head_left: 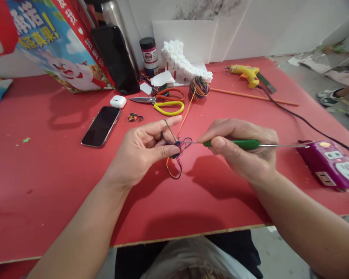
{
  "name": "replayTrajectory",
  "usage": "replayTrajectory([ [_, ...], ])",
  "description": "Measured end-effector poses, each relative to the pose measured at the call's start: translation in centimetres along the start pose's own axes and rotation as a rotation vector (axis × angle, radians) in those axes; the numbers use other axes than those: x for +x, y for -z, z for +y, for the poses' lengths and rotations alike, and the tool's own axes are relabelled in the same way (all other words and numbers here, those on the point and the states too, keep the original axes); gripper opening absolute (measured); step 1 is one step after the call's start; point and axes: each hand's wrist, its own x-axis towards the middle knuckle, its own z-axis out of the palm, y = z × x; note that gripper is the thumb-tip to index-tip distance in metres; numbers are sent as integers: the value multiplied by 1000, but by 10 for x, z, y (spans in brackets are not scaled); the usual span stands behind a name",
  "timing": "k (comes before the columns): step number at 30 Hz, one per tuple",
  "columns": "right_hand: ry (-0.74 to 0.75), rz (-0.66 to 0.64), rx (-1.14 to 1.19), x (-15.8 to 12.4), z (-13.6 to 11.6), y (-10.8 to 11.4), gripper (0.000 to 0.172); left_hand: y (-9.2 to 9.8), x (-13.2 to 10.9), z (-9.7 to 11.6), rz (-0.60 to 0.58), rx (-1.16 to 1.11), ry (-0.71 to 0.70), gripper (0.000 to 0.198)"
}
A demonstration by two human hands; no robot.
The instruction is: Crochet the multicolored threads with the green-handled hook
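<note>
Near the middle of the view, my left hand [147, 149] pinches a small multicoloured crochet piece [176, 149] between thumb and fingers. A strand of yarn passes over its raised index finger, and a loose loop hangs below the piece. My right hand [242, 145] is wrapped round the green handle of a crochet hook [247, 144]. The hook's thin metal tip points left and reaches the piece, beside a small purple loop. An orange strand runs from the piece up to a multicoloured yarn ball [199, 87].
Scissors [170, 104], a phone [101, 127], an earbud case [118, 101] and a small yarn piece [135, 117] lie beyond my left hand. A glue gun [246, 74] and an orange stick [256, 97] are at the back right, a purple power socket [330, 164] at the right.
</note>
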Motion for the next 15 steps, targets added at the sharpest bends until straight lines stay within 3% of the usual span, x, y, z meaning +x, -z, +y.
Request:
replayTrajectory([
  [15,-139,-36,129,4,8,9,23,6,-2,-1,-140,-5,111,45],
])
